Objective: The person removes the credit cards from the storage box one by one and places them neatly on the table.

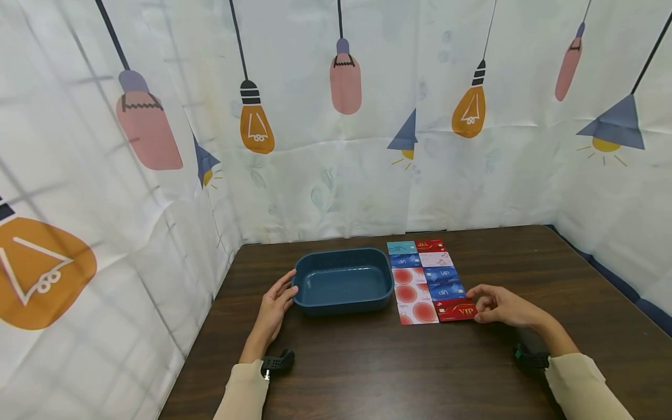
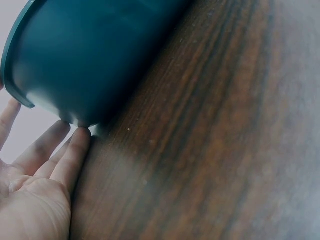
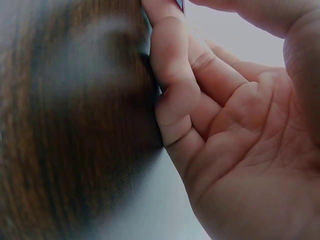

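My hands at a tub and a card grid.
Left hand (image 1: 274, 308), fingers straight together, touches blue tub (image 1: 343, 280); right hand (image 1: 497, 305), at its 3 o'clock, pinches red card (image 1: 455, 310).

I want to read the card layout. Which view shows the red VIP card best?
The head view: the red VIP card lies flat at the grid's near right corner, by the right hand. The right wrist view shows mostly fingers; the left wrist view shows none of it.
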Tool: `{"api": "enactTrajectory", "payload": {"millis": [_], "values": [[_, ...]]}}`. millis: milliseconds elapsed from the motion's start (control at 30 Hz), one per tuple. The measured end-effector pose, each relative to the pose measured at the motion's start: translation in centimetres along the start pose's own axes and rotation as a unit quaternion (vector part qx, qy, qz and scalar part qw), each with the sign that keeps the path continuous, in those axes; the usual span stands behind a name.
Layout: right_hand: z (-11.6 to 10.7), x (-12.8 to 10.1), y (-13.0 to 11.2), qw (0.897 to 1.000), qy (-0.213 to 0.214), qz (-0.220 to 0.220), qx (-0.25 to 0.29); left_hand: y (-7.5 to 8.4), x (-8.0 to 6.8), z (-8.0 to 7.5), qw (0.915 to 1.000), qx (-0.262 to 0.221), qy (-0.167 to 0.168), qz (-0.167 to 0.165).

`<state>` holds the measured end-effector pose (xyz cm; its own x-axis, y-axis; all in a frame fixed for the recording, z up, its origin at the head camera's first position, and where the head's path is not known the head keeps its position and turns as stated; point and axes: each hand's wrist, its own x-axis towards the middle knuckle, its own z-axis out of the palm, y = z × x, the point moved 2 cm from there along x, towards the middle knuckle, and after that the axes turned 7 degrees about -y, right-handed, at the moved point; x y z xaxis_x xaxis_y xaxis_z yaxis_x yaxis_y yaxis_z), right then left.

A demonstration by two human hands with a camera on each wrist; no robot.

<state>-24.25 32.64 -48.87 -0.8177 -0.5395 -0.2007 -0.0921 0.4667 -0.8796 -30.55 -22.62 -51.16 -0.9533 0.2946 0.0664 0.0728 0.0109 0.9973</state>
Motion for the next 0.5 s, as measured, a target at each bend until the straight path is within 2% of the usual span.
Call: {"api": "enactTrajectory", "payload": {"millis": [500], "values": [[0.12,0.22,-0.09,1.000,0.000,0.008,-0.029,0.00,-0.05,-0.01,1.0000,-0.002,0.002,0.000]]}}
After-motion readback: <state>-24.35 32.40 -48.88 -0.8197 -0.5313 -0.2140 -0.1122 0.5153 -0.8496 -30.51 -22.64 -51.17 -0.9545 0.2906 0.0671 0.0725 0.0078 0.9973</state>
